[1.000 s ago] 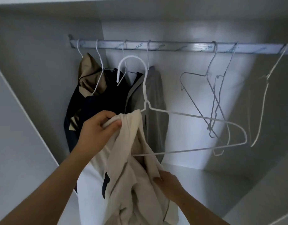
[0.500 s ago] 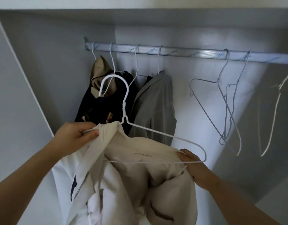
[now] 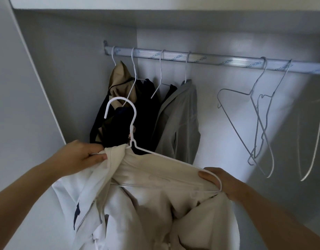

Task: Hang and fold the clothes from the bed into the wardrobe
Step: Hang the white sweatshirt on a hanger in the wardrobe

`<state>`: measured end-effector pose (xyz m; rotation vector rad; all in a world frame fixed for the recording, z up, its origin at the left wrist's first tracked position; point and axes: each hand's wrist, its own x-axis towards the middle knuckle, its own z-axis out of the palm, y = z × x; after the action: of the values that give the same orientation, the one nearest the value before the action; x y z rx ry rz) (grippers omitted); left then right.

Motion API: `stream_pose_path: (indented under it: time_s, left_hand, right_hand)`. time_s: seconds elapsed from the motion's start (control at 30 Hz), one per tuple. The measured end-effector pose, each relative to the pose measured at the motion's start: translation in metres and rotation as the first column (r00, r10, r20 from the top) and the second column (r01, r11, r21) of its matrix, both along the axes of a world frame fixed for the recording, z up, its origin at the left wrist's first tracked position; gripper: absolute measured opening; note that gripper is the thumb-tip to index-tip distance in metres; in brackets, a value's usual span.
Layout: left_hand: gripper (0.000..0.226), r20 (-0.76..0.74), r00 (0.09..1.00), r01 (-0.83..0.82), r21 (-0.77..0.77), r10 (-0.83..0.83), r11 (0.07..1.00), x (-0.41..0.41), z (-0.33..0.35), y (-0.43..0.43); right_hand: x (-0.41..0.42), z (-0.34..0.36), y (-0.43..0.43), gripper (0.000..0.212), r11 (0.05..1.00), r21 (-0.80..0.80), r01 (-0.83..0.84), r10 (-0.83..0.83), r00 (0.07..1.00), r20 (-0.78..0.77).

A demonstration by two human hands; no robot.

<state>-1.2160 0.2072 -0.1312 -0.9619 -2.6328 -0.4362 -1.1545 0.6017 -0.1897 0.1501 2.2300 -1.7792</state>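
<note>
Above our fingers (image 3: 98,157) the rail (image 3: 209,59) carries several hung garments (image 3: 180,120) and spare hangers (image 3: 258,123), so we judge the task partway. Between our hands the cream garment (image 3: 155,170) lies half-fitted on its white hanger (image 3: 131,131); left hand (image 3: 79,157) pinches the collar, right hand (image 3: 226,183) grips the shoulder end. Rail print reads "HONG".

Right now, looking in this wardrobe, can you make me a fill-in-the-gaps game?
The left hand and the right hand hold a cream garment draped on a white wire ____.
Its hook is ____ yet on the rail.
The grey jacket hangs to the ____ of the dark clothes.
The two grey hangers further along carry ____ clothes.
Missing words: hanger, not, right, no.
</note>
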Motion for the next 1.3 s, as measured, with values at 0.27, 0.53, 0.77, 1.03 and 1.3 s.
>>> stream_pose_path:
  time_s: [0.27, 0.53, 0.77, 1.03, 1.3]
  left_hand:
    - [0.036, -0.224, 0.971, -0.133, -0.248, 0.077, 0.960, 0.002, -0.021, 0.019]
    - [0.036, -0.074, 0.863, -0.504, -0.158, 0.499, 0.849, -0.002, -0.032, 0.061]
    - [0.029, -0.081, 0.903, -0.399, 0.210, 0.423, 0.892, 0.008, -0.015, 0.087]
    - [0.051, -0.061, 0.967, -0.192, 0.457, 0.246, 0.869, 0.021, 0.009, 0.086]
    - [0.035, 0.176, 0.976, -0.005, 0.603, -0.127, 0.797, 0.026, 0.008, 0.093]
  right_hand:
    - [-0.020, -0.007, -0.014, 0.028, 0.685, 0.672, 0.282, -0.060, 0.941, -0.334]
    - [-0.029, 0.020, -0.040, 0.030, 0.793, 0.471, 0.387, -0.258, 0.913, -0.315]
    - [-0.003, 0.060, -0.080, 0.041, 0.992, 0.096, 0.076, -0.039, 0.937, -0.348]
    - [-0.010, 0.065, -0.051, 0.041, 0.700, 0.492, 0.518, 0.052, 0.650, -0.758]
    - [-0.009, 0.039, -0.042, 0.056, 0.718, 0.437, 0.542, -0.214, 0.769, -0.602]
